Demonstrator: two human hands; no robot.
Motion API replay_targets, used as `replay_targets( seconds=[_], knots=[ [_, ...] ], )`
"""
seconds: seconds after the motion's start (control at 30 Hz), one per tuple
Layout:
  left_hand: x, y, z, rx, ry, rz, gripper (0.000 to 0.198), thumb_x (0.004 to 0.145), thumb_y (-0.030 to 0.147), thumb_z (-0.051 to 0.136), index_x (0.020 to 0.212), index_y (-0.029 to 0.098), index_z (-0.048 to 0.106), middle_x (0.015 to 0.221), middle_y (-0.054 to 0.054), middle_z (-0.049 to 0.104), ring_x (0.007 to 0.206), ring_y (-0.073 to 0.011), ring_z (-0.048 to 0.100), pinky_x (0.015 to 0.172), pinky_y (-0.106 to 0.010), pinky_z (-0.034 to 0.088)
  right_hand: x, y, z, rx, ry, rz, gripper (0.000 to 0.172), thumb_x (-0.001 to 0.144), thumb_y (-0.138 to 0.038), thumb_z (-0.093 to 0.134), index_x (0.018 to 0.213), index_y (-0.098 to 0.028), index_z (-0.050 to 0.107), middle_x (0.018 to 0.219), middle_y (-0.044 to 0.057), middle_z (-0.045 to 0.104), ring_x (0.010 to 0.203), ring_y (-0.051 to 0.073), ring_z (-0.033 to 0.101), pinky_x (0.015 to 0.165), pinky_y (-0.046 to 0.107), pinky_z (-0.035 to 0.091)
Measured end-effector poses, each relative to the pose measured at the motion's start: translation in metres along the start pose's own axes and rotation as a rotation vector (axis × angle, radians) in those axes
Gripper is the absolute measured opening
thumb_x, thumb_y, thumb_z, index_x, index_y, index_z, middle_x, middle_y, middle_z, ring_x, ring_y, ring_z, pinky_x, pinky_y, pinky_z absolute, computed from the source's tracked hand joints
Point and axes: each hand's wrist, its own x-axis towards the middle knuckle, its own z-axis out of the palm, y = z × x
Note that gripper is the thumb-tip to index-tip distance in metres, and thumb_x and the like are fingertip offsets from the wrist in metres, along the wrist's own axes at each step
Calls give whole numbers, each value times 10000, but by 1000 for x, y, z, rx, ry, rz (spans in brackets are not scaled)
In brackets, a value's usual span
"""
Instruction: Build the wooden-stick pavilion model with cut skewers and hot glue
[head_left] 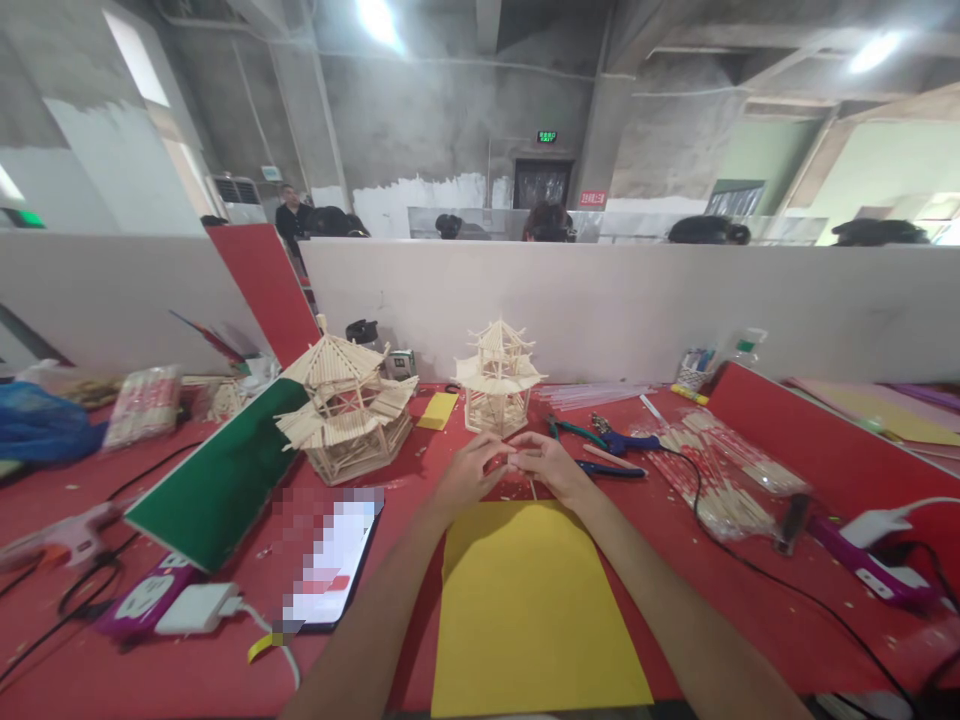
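Both hands meet at the middle of the red table, just in front of a small stick pagoda (pixel 500 380). My left hand (pixel 472 474) has its fingers bent inward, fingertips together near those of the other hand. My right hand (pixel 550 466) mirrors it, its fingers drawn together. Whatever lies between the fingertips is too small to make out; a thin stick (pixel 533 489) shows below the right fingers. A yellow sheet (pixel 536 610) lies flat beneath the wrists. To the left stands a larger stick pagoda (pixel 346 405).
A phone (pixel 337 560) and green board (pixel 217 485) lie left. Pliers (pixel 611 469), a glue gun (pixel 630 443) with a trailing cable and bagged sticks (pixel 712 480) are right. A white partition (pixel 615 300) runs behind, with people's heads beyond it.
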Motion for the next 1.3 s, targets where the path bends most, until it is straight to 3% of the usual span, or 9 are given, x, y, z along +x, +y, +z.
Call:
replay_targets(
  seconds=[0.37,0.77,1.3],
  knots=[
    [1,0,2,-22,28,77,294,932,351,528,1193,237,605,1188,-77,636,1144,-212,556,1007,-359,429,1,0,2,2,38,-13,381,626,-323,820,936,-221,623,722,-24,695,577,119,587,521,211,403],
    [2,-3,5,28,87,90,271,919,325,546,1158,219,618,1155,-72,680,1084,-213,615,964,-357,469,2,2,2,12,30,-12,391,642,-311,810,958,-192,614,756,-13,689,566,92,552,521,192,386],
    [2,-4,3,34,74,47,273,934,377,516,1136,221,611,1127,-68,676,1062,-208,611,950,-351,469,-2,-7,4,147,21,41,353,654,-311,801,939,-191,632,750,-29,671,550,79,564,530,190,419]
  ],
)
